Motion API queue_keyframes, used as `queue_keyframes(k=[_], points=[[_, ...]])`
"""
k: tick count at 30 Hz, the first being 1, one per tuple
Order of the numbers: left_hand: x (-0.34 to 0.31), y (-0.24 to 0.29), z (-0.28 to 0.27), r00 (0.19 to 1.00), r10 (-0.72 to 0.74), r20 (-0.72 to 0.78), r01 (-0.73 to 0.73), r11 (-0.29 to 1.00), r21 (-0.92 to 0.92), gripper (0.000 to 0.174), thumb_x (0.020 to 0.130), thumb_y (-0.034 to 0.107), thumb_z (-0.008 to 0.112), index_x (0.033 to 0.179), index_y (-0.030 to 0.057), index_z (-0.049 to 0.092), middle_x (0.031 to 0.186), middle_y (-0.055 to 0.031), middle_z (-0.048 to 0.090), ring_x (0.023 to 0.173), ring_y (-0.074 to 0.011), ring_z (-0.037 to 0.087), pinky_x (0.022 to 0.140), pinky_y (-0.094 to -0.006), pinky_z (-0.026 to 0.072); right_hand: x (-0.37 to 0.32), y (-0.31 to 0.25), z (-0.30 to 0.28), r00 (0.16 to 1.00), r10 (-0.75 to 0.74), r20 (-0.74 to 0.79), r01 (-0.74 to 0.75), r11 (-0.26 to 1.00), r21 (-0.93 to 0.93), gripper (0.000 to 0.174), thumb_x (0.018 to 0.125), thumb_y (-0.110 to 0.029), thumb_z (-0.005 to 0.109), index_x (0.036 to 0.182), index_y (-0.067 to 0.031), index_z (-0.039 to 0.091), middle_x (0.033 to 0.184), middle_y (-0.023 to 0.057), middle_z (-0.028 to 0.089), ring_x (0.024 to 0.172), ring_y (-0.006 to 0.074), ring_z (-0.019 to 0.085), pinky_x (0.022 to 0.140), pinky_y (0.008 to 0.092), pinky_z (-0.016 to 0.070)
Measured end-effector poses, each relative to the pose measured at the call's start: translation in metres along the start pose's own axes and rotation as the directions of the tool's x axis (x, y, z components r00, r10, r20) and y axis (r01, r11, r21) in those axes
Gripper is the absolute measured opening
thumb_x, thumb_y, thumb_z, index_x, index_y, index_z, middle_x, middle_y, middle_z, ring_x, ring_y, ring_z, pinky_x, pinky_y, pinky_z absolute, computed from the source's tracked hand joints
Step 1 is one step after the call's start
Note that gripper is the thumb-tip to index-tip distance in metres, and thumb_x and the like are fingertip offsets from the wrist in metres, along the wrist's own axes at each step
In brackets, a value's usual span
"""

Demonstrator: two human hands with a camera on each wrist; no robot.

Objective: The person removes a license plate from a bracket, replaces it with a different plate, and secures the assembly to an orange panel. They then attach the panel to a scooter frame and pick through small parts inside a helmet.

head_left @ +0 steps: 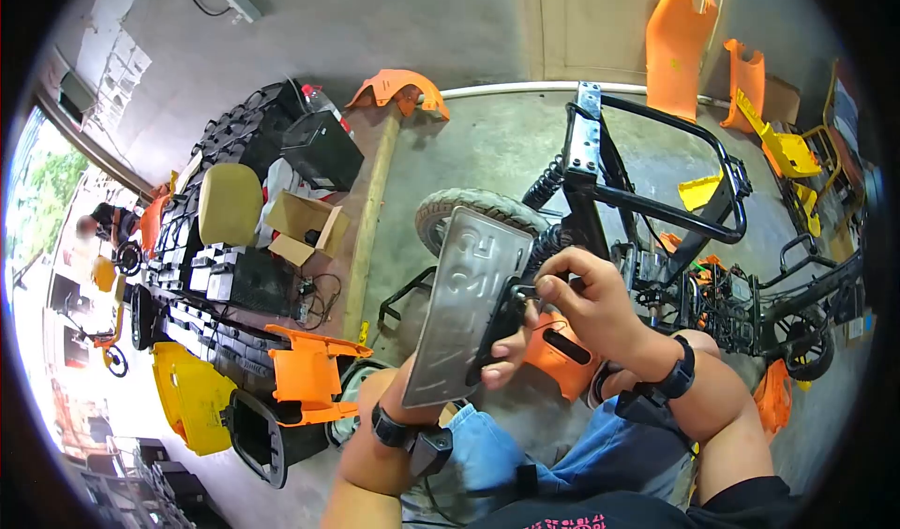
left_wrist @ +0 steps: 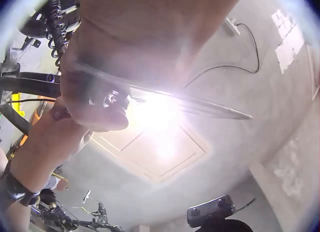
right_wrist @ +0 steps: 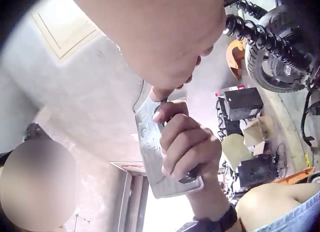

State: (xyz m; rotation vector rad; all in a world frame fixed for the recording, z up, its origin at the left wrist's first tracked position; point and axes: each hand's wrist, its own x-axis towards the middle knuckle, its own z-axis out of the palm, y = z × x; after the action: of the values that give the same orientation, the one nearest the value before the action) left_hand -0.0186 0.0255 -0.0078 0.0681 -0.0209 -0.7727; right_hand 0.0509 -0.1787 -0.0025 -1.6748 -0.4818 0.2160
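A grey licence plate (head_left: 464,295) with raised characters stands tilted before the person. Fixed along its right side in the head view is a black bracket (head_left: 504,327). The left hand (right_wrist: 187,147) grips plate and bracket together, its fingers curled over the bracket side. At the bracket's upper end, the right hand (head_left: 595,304) pinches a small bent metal piece (head_left: 521,291) between thumb and forefinger; its exact kind I cannot tell. From the left wrist the plate shows edge-on, partly washed out by glare.
Beyond the hands stands a black vehicle frame (head_left: 647,201) with a wheel (head_left: 469,215) and coil springs. An orange panel (head_left: 560,356) lies under the hands. To the left are black batteries (head_left: 323,149), an open cardboard box (head_left: 305,229) and a yellow panel (head_left: 187,398).
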Motion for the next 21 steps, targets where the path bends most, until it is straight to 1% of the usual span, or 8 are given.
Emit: queue_keyframes(k=[2,3,6,8,11,14,15,21], points=[[0.001,-0.004,0.008,0.995,0.073,-0.062,-0.051,0.948,0.314,0.072,0.088,0.051,0.055,0.129,-0.0072,0.044,0.084,-0.0115,0.05,0.065,-0.0265,0.054,0.058,-0.0337,0.0464,0.002,0.004,-0.001,0.991,-0.131,-0.034,0.13,0.991,-0.036,0.018,0.088,-0.019,0.072,0.091,-0.0016,0.067,0.079,0.0039,0.061,0.068,0.0088,0.053,0.059,0.0251,0.0429],[0.001,-0.008,0.014,0.982,0.116,-0.15,-0.058,0.938,0.343,0.073,0.088,0.052,0.056,0.128,-0.0084,0.045,0.084,-0.012,0.052,0.066,-0.0266,0.055,0.058,-0.0328,0.0472,0.0,0.001,-0.001,0.997,-0.072,-0.023,0.072,0.997,-0.017,0.019,0.088,-0.019,0.073,0.09,-0.0013,0.068,0.078,0.0039,0.062,0.068,0.009,0.053,0.059,0.0253,0.043],[0.006,-0.009,0.017,0.982,0.166,-0.087,-0.111,0.889,0.444,0.073,0.088,0.052,0.055,0.128,-0.0085,0.045,0.086,-0.0133,0.053,0.068,-0.0275,0.058,0.059,-0.0329,0.0486,0.004,0.001,-0.006,0.999,-0.043,-0.007,0.043,0.999,0.005,0.021,0.088,-0.021,0.073,0.09,-0.001,0.068,0.079,0.0041,0.064,0.069,0.0095,0.055,0.061,0.0251,0.044],[0.008,-0.001,0.009,0.993,0.115,-0.012,-0.099,0.898,0.43,0.073,0.089,0.052,0.054,0.128,-0.0082,0.046,0.088,-0.0144,0.055,0.073,-0.0289,0.06,0.062,-0.0331,0.0497,0.007,0.002,-0.007,0.999,0.037,0.038,-0.042,0.99,0.133,0.021,0.088,-0.021,0.074,0.092,-0.001,0.069,0.081,0.0053,0.067,0.074,0.0102,0.058,0.066,0.0261,0.0471],[0.008,0.003,0.006,0.995,0.092,0.026,-0.095,0.962,0.256,0.059,0.092,0.044,0.057,0.126,-0.004,0.05,0.099,-0.0179,0.057,0.09,-0.033,0.061,0.079,-0.0392,0.0543,0.01,-0.003,-0.006,0.997,0.046,0.056,-0.054,0.987,0.151,0.021,0.089,-0.02,0.073,0.091,0.0002,0.068,0.081,0.0053,0.068,0.075,0.0096,0.059,0.069,0.0268,0.0487],[0.005,-0.003,0.008,0.976,0.212,-0.047,-0.179,0.907,0.382,0.06,0.093,0.044,0.054,0.127,-0.0053,0.051,0.101,-0.0191,0.058,0.09,-0.0325,0.061,0.079,-0.0399,0.0548,0.01,-0.011,-0.004,0.992,0.075,0.105,-0.097,0.969,0.226,0.022,0.091,-0.02,0.071,0.091,0.0024,0.067,0.081,0.0057,0.069,0.076,0.0099,0.061,0.071,0.0274,0.0504],[0.005,-0.012,0.015,0.914,0.359,-0.188,-0.208,0.814,0.542,0.075,0.09,0.06,0.046,0.129,-0.0037,0.053,0.092,-0.0167,0.055,0.08,-0.0324,0.058,0.07,-0.0379,0.0505,0.009,-0.012,-0.003,0.986,0.085,0.143,-0.124,0.95,0.288,0.023,0.092,-0.019,0.07,0.092,0.0033,0.067,0.081,0.006,0.069,0.077,0.0104,0.062,0.072,0.0279,0.0509],[0.003,-0.01,0.02,0.924,0.346,-0.165,-0.196,0.796,0.573,0.073,0.09,0.061,0.046,0.127,-0.0014,0.055,0.094,-0.0177,0.054,0.079,-0.0326,0.057,0.069,-0.0397,0.05,0.008,-0.012,-0.002,0.975,0.083,0.204,-0.166,0.885,0.435,0.026,0.093,-0.021,0.068,0.094,0.0052,0.064,0.082,0.0071,0.069,0.078,0.011,0.063,0.073,0.0295,0.0525]])
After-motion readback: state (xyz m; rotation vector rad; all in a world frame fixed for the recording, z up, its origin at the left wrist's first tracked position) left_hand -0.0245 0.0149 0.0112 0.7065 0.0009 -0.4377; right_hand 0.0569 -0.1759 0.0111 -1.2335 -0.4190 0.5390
